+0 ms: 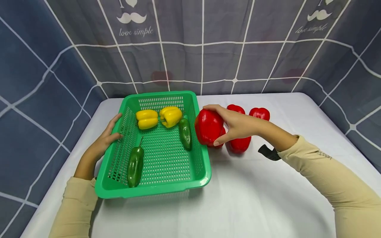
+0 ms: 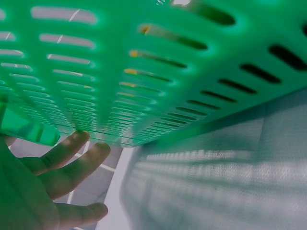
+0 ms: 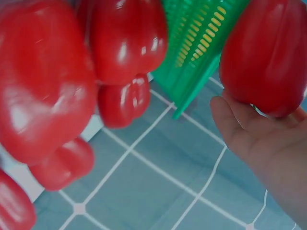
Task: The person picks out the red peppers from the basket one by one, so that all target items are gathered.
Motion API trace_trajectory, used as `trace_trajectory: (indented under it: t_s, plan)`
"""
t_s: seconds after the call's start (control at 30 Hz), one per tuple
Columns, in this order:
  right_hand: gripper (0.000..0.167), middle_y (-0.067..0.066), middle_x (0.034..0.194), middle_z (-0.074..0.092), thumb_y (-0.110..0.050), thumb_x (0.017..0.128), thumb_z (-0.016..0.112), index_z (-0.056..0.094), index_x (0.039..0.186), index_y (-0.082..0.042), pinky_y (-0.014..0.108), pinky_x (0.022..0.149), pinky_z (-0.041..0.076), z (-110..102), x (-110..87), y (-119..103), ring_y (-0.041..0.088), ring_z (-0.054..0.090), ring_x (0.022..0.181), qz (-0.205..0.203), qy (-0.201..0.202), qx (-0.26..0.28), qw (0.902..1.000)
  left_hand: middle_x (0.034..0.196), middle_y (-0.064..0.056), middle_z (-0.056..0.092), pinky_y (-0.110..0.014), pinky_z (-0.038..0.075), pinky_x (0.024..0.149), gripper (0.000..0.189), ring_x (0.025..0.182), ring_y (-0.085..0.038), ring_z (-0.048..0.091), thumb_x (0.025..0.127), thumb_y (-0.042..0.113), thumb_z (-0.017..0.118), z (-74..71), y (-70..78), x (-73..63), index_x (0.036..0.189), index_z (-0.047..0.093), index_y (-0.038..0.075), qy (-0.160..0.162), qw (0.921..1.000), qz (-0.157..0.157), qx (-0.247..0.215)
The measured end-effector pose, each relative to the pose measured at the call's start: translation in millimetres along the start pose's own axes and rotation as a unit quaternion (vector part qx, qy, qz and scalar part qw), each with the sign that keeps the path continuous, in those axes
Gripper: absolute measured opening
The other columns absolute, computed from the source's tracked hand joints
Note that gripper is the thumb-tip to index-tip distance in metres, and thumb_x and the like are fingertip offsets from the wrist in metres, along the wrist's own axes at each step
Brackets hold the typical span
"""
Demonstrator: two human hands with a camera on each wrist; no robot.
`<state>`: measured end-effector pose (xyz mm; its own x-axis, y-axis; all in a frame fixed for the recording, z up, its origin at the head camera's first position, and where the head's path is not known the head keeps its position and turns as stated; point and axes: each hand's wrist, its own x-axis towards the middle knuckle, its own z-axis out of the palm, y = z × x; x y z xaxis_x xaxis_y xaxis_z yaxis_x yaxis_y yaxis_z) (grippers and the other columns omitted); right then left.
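My left hand [image 1: 102,140] grips the left rim of a green plastic basket [image 1: 154,189], thumb over the inside and fingers outside the wall. The left wrist view shows the slotted wall tilted over the white cloth. In the basket lie two yellow bell peppers [image 1: 147,119] and two long green peppers [image 1: 135,167]. A large red bell pepper [image 1: 209,127] is held between the thumb and fingers of my right hand [image 1: 238,124], beside the basket's right rim. That red bell pepper [image 3: 266,57] also appears in the right wrist view.
Several more red bell peppers [image 1: 260,113] rest on the white tablecloth [image 1: 253,198] right of the basket, partly behind my right hand. A black strap [image 1: 269,152] hangs by the right wrist. A grey checked curtain [image 1: 220,62] encloses the table at back and sides.
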<state>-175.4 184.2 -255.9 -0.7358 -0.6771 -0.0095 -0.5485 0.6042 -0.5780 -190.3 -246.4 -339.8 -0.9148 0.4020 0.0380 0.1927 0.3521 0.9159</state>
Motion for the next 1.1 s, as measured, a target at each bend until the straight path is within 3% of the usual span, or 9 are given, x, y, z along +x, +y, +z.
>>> trace_trajectory:
  t_s: [0.23,0.67,0.97,1.1]
  plan:
    - [0.095,-0.002,0.136,0.036,-0.033,0.064,0.081,0.024,0.140,-0.022,0.041,0.082,0.050,-5.0,-16.4,14.8,0.022,0.038,0.122,0.038,0.015,0.015,0.9990,0.152,-0.017,-0.007,-0.009,0.033,0.081,0.077,0.127,-0.036,0.015,0.087,0.005,0.037,-1.2,-2.0,-2.6,0.148,-0.006,0.023,0.000,1.0000,-0.003,-0.001]
    - [0.096,0.003,0.132,0.039,-0.025,0.064,0.082,0.024,0.141,-0.020,0.043,0.080,0.050,-18.0,-56.6,42.5,0.025,0.040,0.118,0.108,0.045,0.028,0.9927,0.151,-0.020,-0.004,-0.009,0.035,0.080,0.075,0.118,-0.010,0.027,0.088,0.003,0.037,-0.6,-4.0,-5.1,0.148,-0.004,0.024,0.006,1.0000,0.001,-0.006]
    - [0.098,0.009,0.128,0.040,-0.021,0.063,0.082,0.025,0.143,-0.016,0.036,0.078,0.051,-25.6,-88.9,65.7,0.025,0.041,0.114,0.119,0.059,0.009,0.9911,0.151,-0.018,-0.003,-0.009,0.035,0.080,0.076,0.124,-0.031,0.021,0.087,0.004,0.037,1.1,-0.9,-2.5,0.148,-0.005,0.024,0.005,0.9999,-0.006,0.006]
    - [0.098,0.008,0.127,0.040,-0.019,0.063,0.082,0.025,0.143,-0.017,0.035,0.080,0.050,-28.2,-100.7,76.8,0.025,0.040,0.114,0.126,0.059,0.009,0.9902,0.151,-0.019,-0.002,-0.010,0.037,0.079,0.077,0.122,-0.027,0.024,0.087,0.004,0.037,0.9,0.3,-2.2,0.148,-0.005,0.024,0.006,0.9999,-0.004,0.009]
